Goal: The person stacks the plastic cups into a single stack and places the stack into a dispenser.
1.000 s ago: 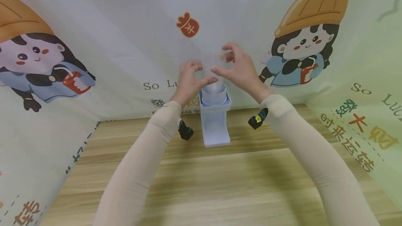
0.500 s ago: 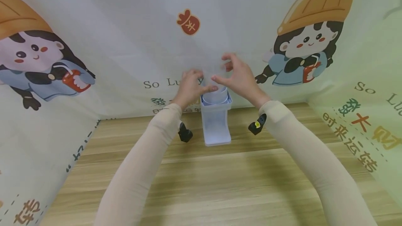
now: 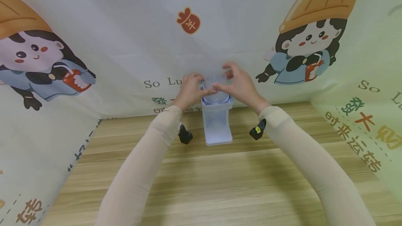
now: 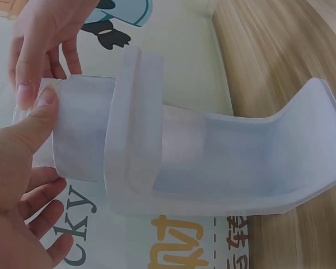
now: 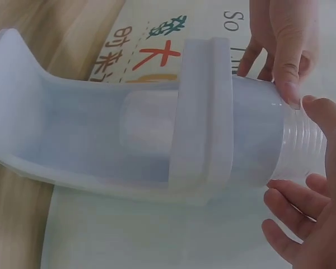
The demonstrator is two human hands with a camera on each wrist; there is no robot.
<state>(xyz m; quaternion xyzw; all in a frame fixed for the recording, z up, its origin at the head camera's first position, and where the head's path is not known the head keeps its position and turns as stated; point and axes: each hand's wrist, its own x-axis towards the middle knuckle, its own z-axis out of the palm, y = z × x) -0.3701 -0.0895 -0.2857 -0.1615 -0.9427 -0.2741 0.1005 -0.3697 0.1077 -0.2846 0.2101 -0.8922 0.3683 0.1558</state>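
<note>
A white cup dispenser (image 3: 217, 125) stands upright on the table at the back wall, with a collar, a round tube (image 4: 84, 129) and a curved base. A clear stack of plastic cups (image 5: 301, 140), ribbed by its rims, sits in the tube's top and sticks out above it. My left hand (image 3: 191, 90) holds the stack from the left, thumb across its near side. From the right, my right hand (image 3: 240, 84) holds it too, with the thumb tips close together in front. A pale cup end (image 5: 148, 120) shows below the collar in the right wrist view.
The wood-grain table (image 3: 220, 184) stretches forward from the dispenser. A printed cloth (image 3: 125, 27) hangs close behind and along both sides. Black wrist cameras (image 3: 185, 134) sit below both cuffs, beside the dispenser.
Both hands have come down together with the clear stack of cups, which sinks deeper into the tube. Less of it stands above the rim now. The dispenser stays in place.
</note>
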